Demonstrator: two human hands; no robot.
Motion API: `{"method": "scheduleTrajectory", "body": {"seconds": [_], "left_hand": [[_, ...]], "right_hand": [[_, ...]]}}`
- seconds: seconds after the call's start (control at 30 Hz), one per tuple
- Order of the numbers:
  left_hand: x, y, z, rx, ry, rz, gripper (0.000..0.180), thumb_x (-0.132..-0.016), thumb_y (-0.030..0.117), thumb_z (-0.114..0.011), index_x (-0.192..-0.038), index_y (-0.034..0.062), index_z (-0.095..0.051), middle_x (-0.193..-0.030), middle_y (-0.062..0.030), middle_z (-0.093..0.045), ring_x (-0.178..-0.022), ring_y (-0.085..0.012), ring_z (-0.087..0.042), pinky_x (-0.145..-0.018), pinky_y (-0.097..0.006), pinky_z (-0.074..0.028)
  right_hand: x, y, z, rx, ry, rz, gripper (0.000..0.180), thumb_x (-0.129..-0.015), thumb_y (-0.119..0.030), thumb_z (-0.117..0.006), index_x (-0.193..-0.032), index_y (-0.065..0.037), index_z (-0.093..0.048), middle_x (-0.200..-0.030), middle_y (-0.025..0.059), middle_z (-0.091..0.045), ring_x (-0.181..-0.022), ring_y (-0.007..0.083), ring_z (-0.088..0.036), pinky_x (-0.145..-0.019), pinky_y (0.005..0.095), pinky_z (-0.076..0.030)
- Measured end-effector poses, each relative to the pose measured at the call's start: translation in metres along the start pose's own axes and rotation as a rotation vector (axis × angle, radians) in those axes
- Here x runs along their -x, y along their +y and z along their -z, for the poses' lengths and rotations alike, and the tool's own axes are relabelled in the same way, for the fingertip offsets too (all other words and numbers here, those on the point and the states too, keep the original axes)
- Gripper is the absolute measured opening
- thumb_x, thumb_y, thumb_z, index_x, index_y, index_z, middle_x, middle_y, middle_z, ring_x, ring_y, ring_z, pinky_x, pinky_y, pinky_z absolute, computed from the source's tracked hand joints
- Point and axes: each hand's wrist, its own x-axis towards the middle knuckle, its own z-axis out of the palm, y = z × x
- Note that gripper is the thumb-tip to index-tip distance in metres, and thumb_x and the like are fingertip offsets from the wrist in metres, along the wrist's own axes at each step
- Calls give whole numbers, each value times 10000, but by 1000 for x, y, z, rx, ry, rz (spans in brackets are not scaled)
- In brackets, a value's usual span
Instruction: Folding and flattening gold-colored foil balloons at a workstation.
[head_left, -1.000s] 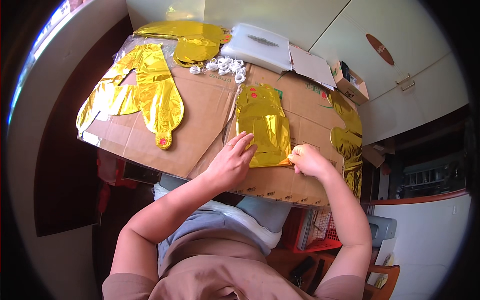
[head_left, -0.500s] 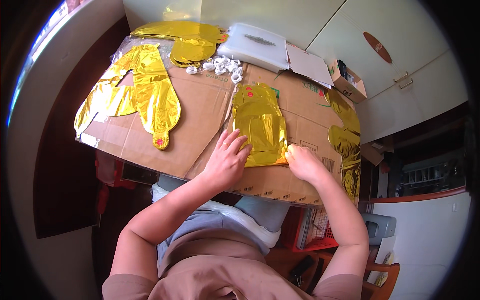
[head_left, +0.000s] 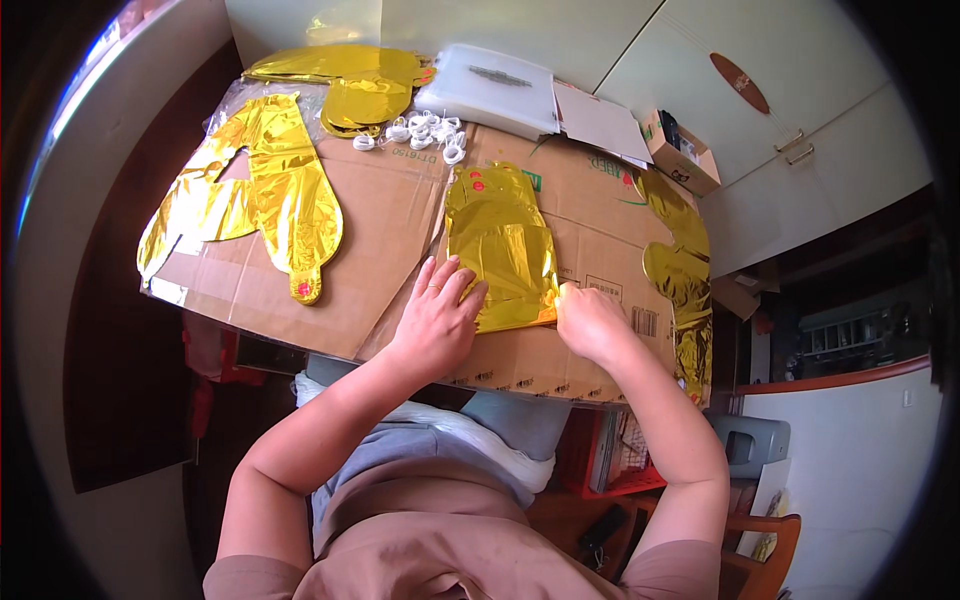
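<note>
A flat gold foil balloon (head_left: 503, 243), folded over, lies on the brown cardboard sheet (head_left: 390, 230) covering the table. My left hand (head_left: 437, 313) rests flat with spread fingers on the foil's near left corner. My right hand (head_left: 588, 320) pinches the foil's near right corner between thumb and fingers. Both forearms come in from below.
A large gold foil balloon (head_left: 262, 193) lies spread at the left, another gold pile (head_left: 350, 83) at the back, and one (head_left: 685, 277) along the right edge. Several white rings (head_left: 420, 131), a white plastic case (head_left: 492, 88), papers (head_left: 600, 122) and a small carton (head_left: 680, 150) sit at the back.
My left hand has shifted slightly onto the foil's near corner. My right hand stays on the right corner. The view has tilted a little, nothing else moved.
</note>
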Motion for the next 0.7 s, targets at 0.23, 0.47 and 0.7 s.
{"method": "scheduleTrajectory", "body": {"seconds": [0.23, 0.47, 0.7], "left_hand": [[-1, -1, 0, 12, 1, -7, 420, -847, 102, -672, -1261, 73, -613, -1264, -128, -553, -1339, -363, -468, -1155, -572, -314], [0, -2, 1, 32, -22, -1, 460, -821, 87, -675, -1277, 76, -609, -1275, -125, -542, -1366, -367, -442, -1165, -571, -303], [0, -2, 0, 56, -13, 2, 489, -793, 38, -630, -1280, 71, -614, -1281, -135, -538, -1373, -375, -436, -1171, -577, -297]], "right_hand": [[-3, 8, -11, -10, 78, 22, 246, -955, -163, -458, -960, 34, -605, -876, 299, -685, -866, 481, -668, -829, 559, -526], [-1, -6, 3, -42, 110, -63, 220, -874, -175, -569, -959, 0, -672, -938, 258, -717, -891, 420, -704, -839, 515, -555], [-29, 20, 0, -517, 79, -114, 246, -827, -242, -721, -776, -7, -670, -721, 156, -697, -719, 258, -710, -714, 369, -551]]}}
